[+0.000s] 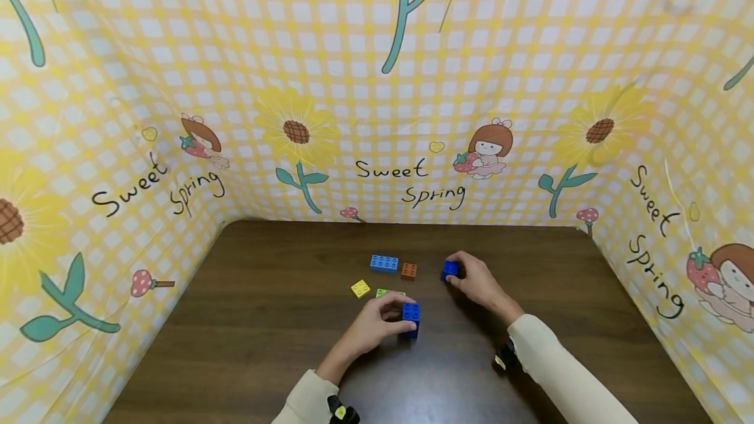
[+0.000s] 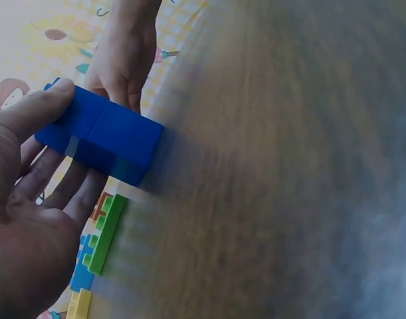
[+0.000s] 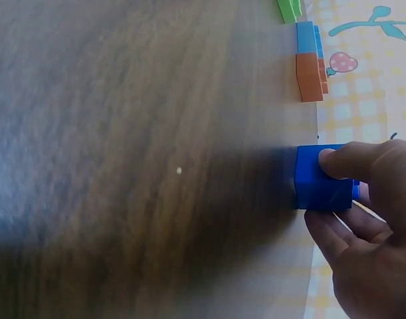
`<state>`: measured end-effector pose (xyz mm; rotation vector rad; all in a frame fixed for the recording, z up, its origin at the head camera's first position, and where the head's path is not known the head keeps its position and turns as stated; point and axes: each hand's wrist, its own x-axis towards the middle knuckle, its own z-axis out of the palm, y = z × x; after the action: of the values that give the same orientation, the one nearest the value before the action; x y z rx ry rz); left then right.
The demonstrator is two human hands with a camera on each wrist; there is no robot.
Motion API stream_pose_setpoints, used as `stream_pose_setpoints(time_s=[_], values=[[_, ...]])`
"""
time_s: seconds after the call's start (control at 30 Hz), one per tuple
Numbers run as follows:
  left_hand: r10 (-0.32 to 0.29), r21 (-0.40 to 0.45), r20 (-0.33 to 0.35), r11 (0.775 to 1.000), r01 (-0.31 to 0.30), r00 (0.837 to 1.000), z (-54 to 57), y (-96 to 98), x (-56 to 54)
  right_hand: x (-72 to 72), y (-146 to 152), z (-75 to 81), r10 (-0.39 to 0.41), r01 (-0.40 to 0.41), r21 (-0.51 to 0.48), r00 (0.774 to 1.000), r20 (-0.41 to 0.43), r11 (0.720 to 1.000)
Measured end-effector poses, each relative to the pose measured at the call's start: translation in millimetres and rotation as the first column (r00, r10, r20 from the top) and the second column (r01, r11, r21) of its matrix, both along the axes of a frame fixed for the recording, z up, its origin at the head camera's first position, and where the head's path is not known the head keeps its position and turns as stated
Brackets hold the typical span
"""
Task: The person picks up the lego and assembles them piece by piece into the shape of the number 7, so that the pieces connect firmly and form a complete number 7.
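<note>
My left hand (image 1: 372,326) grips a stack of two dark blue toy bricks (image 1: 411,320), thumb on the near side and fingers behind. In the left wrist view the seam between the two blue bricks (image 2: 100,129) shows, and the stack stands upright close on the table. Farther right, my right hand (image 1: 477,280) pinches a single dark blue brick (image 1: 450,271) between thumb and fingers. The right wrist view has this brick (image 3: 315,176) right at the table surface, its studs partly behind the thumb. A green brick (image 1: 383,292) lies just behind my left hand, which partly hides it.
Behind the hands lie a light blue brick (image 1: 384,263) and an orange-brown brick (image 1: 409,271), side by side. A yellow brick (image 1: 360,289) sits to their front left. Checkered cloth (image 1: 377,188) rises around the back and sides of the dark wooden table (image 1: 247,319).
</note>
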<state>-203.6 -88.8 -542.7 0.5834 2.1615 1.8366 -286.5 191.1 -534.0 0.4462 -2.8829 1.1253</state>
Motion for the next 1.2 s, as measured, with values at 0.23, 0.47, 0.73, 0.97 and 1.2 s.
stream_pose_setpoints(time_s=[0.23, 0.47, 0.73, 0.97, 1.2], values=[[-0.013, -0.004, 0.004, 1.0, 0.013, 1.0, -1.1, -0.7, -2.5, 0.6, 1, 1.4, -0.015, 0.016, -0.015, 0.999, 0.048, 1.0], [-0.026, -0.021, -0.013, 0.999, 0.026, 1.0, -2.7, -1.8, -6.9, -1.2, 3, 3.1, -0.003, 0.003, -0.014, 0.998, 0.057, 1.0], [-0.032, -0.022, -0.02, 0.999, 0.032, 0.999, -3.2, -3.1, -9.3, 4.2, 2, 11.4, 0.017, -0.016, -0.035, 0.999, 0.029, 0.999], [-0.027, -0.019, -0.024, 0.999, 0.027, 0.999, -3.7, -2.6, -8.1, 13.9, 1, 21.4, 0.058, -0.058, -0.063, 0.998, -0.008, 0.996], [-0.015, -0.012, -0.03, 1.0, 0.014, 0.999, -4.1, -0.4, -6.9, 23.6, -1, 32.0, 0.073, -0.074, -0.085, 0.997, -0.015, 0.994]])
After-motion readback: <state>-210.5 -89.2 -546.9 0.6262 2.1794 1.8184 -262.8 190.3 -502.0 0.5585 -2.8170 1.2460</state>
